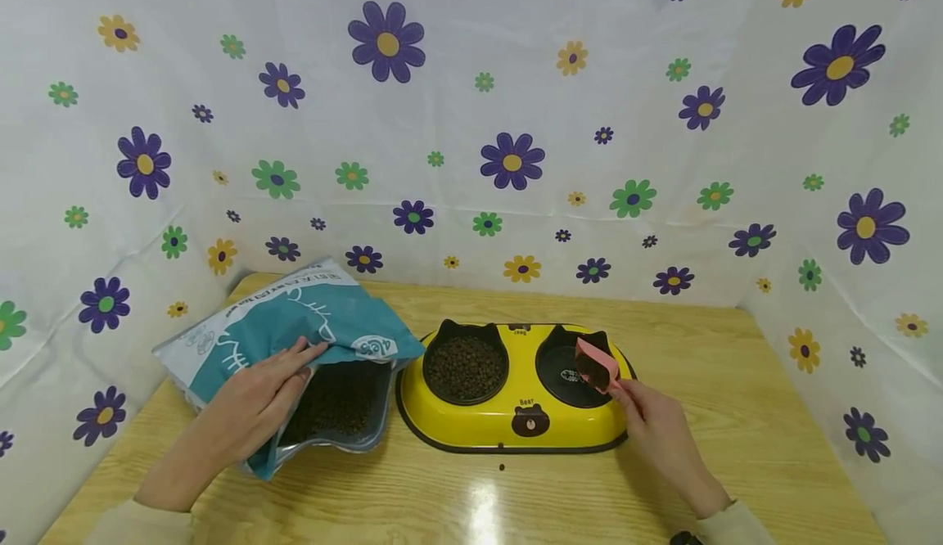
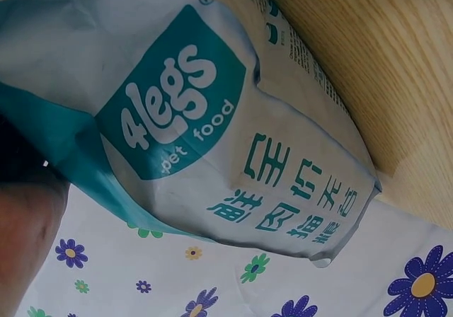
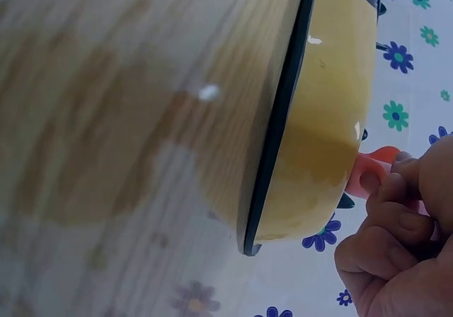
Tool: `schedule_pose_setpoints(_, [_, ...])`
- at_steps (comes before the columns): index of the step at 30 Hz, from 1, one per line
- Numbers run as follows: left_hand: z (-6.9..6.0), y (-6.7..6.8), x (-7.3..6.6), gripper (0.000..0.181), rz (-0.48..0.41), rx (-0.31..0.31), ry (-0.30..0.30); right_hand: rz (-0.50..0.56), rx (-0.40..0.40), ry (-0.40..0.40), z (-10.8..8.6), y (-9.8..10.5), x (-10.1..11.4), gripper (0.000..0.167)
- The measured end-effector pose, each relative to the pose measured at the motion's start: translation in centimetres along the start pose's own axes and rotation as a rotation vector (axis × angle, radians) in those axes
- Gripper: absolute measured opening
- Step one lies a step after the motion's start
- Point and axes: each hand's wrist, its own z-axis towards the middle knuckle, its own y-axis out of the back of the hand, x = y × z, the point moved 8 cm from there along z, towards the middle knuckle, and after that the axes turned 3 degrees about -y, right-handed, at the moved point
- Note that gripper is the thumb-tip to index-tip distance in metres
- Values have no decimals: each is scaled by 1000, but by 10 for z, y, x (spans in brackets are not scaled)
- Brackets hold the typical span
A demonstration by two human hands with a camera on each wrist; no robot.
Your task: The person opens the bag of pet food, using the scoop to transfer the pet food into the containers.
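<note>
On the left, a teal and white pet food bag (image 1: 295, 324) lies tilted, its mouth over a clear plastic tub (image 1: 379, 414) with brown kibble inside. My left hand (image 1: 254, 398) holds the bag near its mouth; part of the grip is hidden. With curled fingers, my right hand (image 1: 659, 430) grips the handle of a pink scoop (image 1: 600, 357). Dark kibble sits in the scoop, tilted over the right black bowl (image 1: 556, 373), whose printed bottom shows. The left black bowl (image 1: 466, 365) contains kibble. Both bowls sit in a yellow double feeder (image 1: 519, 389).
Two stray kibble pieces lie by the feeder's front edge, one on the wooden table (image 1: 412, 496). Flower-printed white cloth (image 1: 442, 103) closes off the back and both sides.
</note>
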Motion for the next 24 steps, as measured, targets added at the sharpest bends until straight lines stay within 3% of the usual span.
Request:
schedule_pose_setpoints(6, [1,0,0,42,0,1,1,-61,24,5,0,-3,3,5])
schedule_pose_setpoints(12, [1,1,0,41,4,-13,-7,-141,-42,80,0,1,8,17])
schedule_pose_setpoints(17, [0,1,0,41,7,-21,-13,-223,-112,152,-3,9,13,9])
schedule_pose_setpoints(24, [-1,1,-1,41,8,-23,-15,-304,-166,206,-3,16,17,15])
